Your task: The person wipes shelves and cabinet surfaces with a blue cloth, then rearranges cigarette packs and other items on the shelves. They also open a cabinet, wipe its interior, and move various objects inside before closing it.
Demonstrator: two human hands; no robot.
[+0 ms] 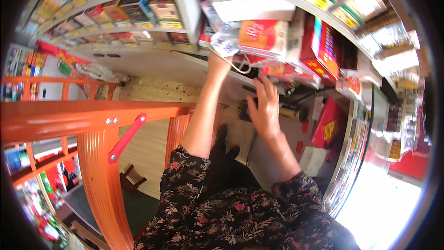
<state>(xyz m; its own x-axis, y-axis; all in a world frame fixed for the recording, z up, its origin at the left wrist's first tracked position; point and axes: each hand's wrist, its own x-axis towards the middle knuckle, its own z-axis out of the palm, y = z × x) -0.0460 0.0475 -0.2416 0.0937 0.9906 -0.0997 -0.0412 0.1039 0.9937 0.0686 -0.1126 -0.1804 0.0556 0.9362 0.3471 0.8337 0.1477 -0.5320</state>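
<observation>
My left hand (222,59) reaches into a shelf compartment. Clear crumpled plastic (224,40) covers its fingers, so I cannot see whether they grip anything. A white cord (239,67) loops down beside the wrist. Right of that plastic sits a red and orange plastic-wrapped pack (262,38), beneath a white box edge (255,9). My right hand (266,107) hangs just below the shelf, its fingers apart and nothing in them. More red wrapped packs (277,71) lie above its fingertips, with a red box (318,50) further right.
An orange ladder (100,118) stands close on my left, with a red brace. Shelves of small boxes (131,10) run along the upper left. A glass-edged counter (360,139) borders the right. Below the shelf, a red bag-like item (327,121) sits at right.
</observation>
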